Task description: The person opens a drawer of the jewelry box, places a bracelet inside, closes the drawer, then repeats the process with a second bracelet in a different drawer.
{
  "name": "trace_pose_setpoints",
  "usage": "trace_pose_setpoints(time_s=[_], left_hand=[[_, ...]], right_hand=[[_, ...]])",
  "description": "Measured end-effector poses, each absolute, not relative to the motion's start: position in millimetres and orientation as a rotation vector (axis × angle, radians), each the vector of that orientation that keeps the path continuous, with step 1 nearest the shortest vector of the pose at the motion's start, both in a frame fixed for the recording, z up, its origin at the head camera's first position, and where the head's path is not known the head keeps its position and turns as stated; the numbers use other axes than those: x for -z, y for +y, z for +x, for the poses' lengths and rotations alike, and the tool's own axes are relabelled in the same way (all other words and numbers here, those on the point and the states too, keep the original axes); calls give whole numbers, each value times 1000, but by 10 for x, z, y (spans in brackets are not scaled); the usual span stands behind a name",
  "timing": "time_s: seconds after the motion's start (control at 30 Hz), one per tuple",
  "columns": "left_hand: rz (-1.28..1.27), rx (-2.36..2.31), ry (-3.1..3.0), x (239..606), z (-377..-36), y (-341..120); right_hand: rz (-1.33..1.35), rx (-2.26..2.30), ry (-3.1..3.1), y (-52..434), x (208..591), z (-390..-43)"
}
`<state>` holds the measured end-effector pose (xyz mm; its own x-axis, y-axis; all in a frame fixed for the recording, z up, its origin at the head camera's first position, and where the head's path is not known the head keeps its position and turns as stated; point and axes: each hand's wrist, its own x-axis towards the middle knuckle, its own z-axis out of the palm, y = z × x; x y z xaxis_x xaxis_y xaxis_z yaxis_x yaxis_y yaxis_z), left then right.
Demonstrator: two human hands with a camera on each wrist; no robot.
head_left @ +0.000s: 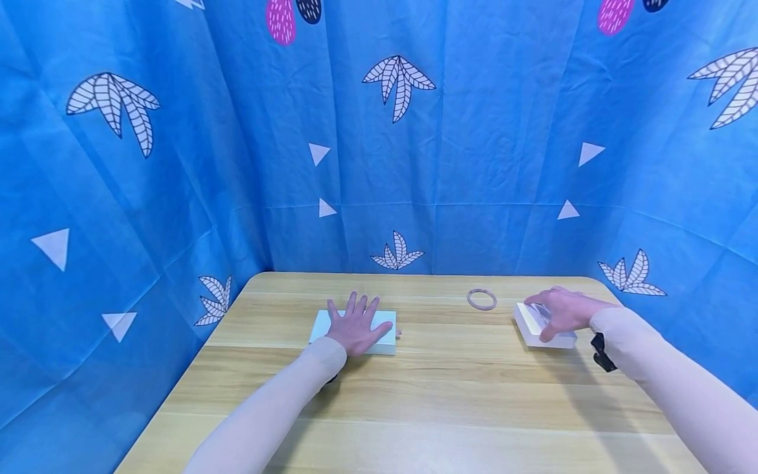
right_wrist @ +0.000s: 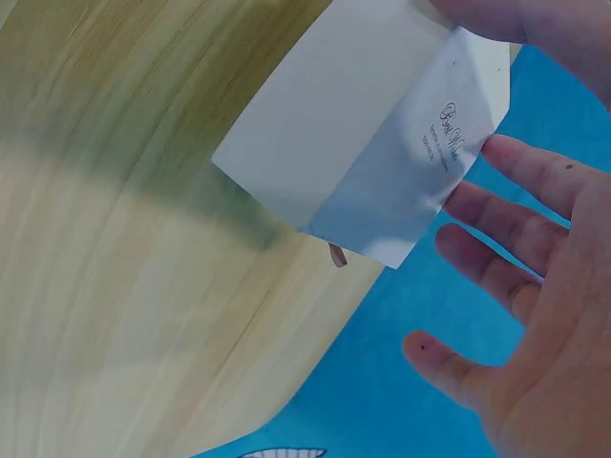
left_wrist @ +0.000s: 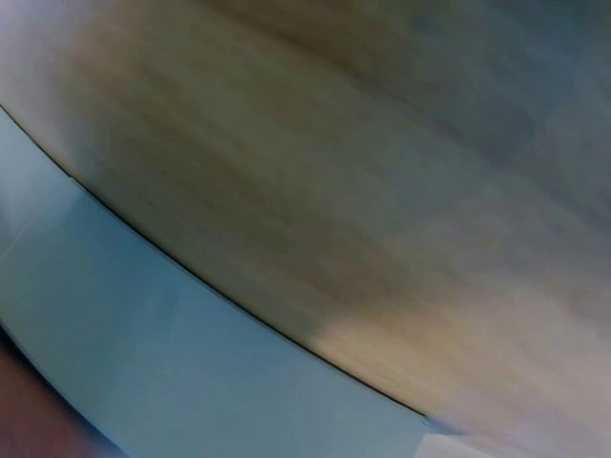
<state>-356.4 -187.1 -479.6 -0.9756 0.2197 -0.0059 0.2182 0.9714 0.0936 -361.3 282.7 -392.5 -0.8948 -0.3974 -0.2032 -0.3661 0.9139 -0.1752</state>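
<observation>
The left hand [head_left: 357, 327] is laid flat, fingers straight and spread, on a pale box [head_left: 379, 339] lying flat at about eleven o'clock from the wearer; nothing is gripped, the box is only pressed down. In the left wrist view little is shown beyond the box's blurred pale edge [left_wrist: 191, 372] against the wood.

At about one o'clock the right hand [head_left: 562, 309] is set on a white lid [head_left: 535, 326], which stands tilted with one long edge on the table. In the right wrist view the lid [right_wrist: 363, 143] is seen held at its upper edge, a fingertip [right_wrist: 506, 157] touching beside the small printed logo, while the other fingers lie loose and apart below it. Whether the thumb is clamped on the lid's far side cannot be told.

As a judgement, the lid would best be held by its edges and kept level, with the box steadied under the flat hand, so that neither slides on the smooth wood.

A thin ring-shaped bangle [head_left: 481, 299] lies on the table at twelve o'clock, between box and lid and slightly beyond them, apart from both.

The surface is a light wooden table [head_left: 414, 408] with rounded far corners. It is enclosed behind and at both sides by a blue curtain [head_left: 474, 164] printed with white leaves and triangles.
</observation>
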Motion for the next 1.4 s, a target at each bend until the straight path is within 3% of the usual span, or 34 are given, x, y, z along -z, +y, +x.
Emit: trace_pose_setpoints(time_s=[1.4], left_hand=[[362,-178,3081,4663,-3494,-1836]], right_hand=[[-784,94,2855,2002,3903,-3657]])
